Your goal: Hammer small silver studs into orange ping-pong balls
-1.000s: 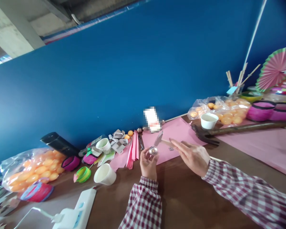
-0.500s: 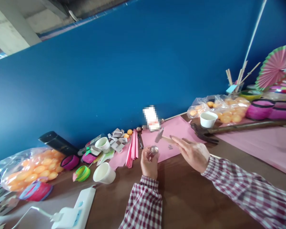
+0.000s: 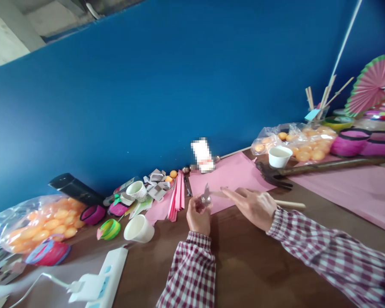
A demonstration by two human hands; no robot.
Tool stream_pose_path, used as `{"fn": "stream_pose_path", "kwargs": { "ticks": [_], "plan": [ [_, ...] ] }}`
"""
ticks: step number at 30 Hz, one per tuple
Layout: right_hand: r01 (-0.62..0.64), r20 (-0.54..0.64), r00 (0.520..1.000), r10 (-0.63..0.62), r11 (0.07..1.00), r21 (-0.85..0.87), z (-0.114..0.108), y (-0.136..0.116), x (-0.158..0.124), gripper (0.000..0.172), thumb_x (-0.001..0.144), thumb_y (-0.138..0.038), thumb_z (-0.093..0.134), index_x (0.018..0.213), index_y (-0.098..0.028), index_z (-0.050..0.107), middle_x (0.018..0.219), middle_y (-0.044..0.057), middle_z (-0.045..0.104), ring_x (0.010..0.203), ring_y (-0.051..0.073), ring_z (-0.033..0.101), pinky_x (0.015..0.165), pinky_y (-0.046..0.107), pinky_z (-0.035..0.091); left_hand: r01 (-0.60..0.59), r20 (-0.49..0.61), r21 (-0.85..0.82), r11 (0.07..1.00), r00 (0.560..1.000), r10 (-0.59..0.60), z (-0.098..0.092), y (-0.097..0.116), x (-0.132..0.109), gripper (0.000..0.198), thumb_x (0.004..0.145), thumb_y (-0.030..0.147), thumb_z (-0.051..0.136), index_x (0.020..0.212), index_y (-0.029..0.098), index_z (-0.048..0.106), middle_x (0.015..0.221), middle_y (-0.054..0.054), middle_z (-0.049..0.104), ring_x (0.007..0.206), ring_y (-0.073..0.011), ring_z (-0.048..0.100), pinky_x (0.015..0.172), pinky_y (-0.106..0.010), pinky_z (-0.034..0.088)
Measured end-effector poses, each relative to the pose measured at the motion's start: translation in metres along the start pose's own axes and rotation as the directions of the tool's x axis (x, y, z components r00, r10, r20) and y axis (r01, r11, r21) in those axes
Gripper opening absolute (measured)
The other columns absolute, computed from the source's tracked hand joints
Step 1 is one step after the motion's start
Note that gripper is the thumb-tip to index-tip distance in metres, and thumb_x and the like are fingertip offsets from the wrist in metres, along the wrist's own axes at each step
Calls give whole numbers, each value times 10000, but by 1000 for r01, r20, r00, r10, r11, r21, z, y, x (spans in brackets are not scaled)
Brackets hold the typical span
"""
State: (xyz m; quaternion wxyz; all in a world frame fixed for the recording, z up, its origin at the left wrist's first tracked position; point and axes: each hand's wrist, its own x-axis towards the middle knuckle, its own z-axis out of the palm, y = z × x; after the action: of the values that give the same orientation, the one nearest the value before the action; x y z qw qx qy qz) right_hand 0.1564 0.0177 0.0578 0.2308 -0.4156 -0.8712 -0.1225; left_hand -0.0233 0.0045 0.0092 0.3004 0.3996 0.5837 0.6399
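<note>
My left hand [image 3: 199, 217] is closed around a shiny silver ball [image 3: 206, 200], holding it above the near edge of a pink paper sheet [image 3: 240, 170]. My right hand [image 3: 256, 208] grips the pale wooden handle of a small hammer [image 3: 290, 204], index finger stretched along it. The blurred metal head is at the top of the ball; whether they touch I cannot tell. Behind the sheet, more small metal balls [image 3: 186, 170] lie by a pixelated upright white object [image 3: 202, 155].
A claw hammer [image 3: 276, 176] and a white cup [image 3: 280, 157] sit to the right, before bagged orange balls [image 3: 311, 145]. On the left are folded pink strips [image 3: 177, 199], a tipped white cup [image 3: 139, 229], another bag of orange balls [image 3: 41, 222] and a power strip [image 3: 109, 273]. A blue partition [image 3: 179, 85] stands behind.
The small hammer's head has come down and left from above the pink sheet to the silver ball. My right hand has shifted slightly left; my left hand still holds the ball.
</note>
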Motion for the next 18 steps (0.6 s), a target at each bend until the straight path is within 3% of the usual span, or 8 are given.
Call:
{"fn": "stream_pose_path", "kwargs": {
  "ticks": [4,18],
  "plan": [
    [-18,-16,1000,18,1000,-17,0,-1,0,467,832,-199,371,1287,-280,299,736,7,597,530,63,486,414,196,224,-75,-27,107,991,997,78,-2,-5,1,408,514,73,638,904,175,574,859,-58,613,715,-151,595,685,-294,474],
    [-50,-24,998,51,999,15,-1,-1,1,455,839,-208,364,1284,-284,303,732,4,598,533,60,498,419,194,222,-29,-31,102,994,999,33,-1,-1,2,370,534,187,684,889,151,586,795,-59,636,686,-146,593,634,-258,468]
  ]
}}
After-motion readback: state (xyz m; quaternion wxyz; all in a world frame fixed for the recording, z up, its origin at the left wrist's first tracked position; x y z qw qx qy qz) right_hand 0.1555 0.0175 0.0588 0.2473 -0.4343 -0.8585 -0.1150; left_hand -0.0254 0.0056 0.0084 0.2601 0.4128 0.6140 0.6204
